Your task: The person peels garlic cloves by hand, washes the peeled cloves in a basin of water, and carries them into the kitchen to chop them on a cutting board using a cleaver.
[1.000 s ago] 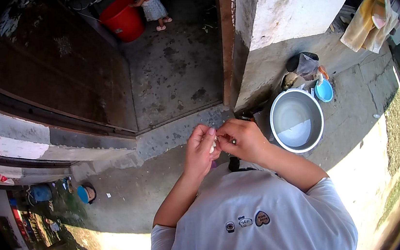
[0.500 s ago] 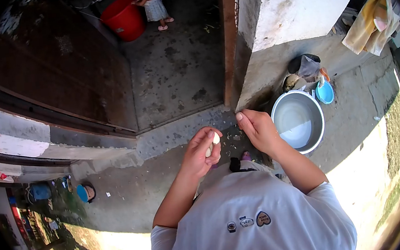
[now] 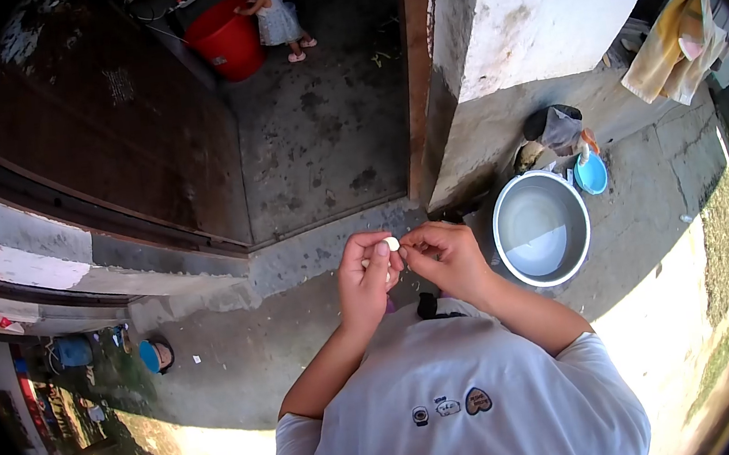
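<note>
My left hand (image 3: 364, 276) is closed around small pale pieces that look like peeled garlic cloves. One white clove (image 3: 392, 243) pokes out between its thumb and index finger. Right beside it, my right hand (image 3: 448, 257) has its thumb and fingertips pinched together at the clove's edge. Whatever lies between those fingertips is too small to make out. To the right of my hands, a large metal basin (image 3: 546, 276) stands on the ground with water in it.
A blue bowl (image 3: 591, 174) and a dark bag (image 3: 560, 129) sit behind the basin. Beyond the doorway, a small person (image 3: 277, 19) stands at a red tub (image 3: 225, 38). A bucket (image 3: 156, 356) is at the left; a cloth (image 3: 674, 44) hangs at the right.
My right hand was apart, near the basin, half a second ago; it has come back left to the clove at my left fingertips. The basin appears slightly lower in view.
</note>
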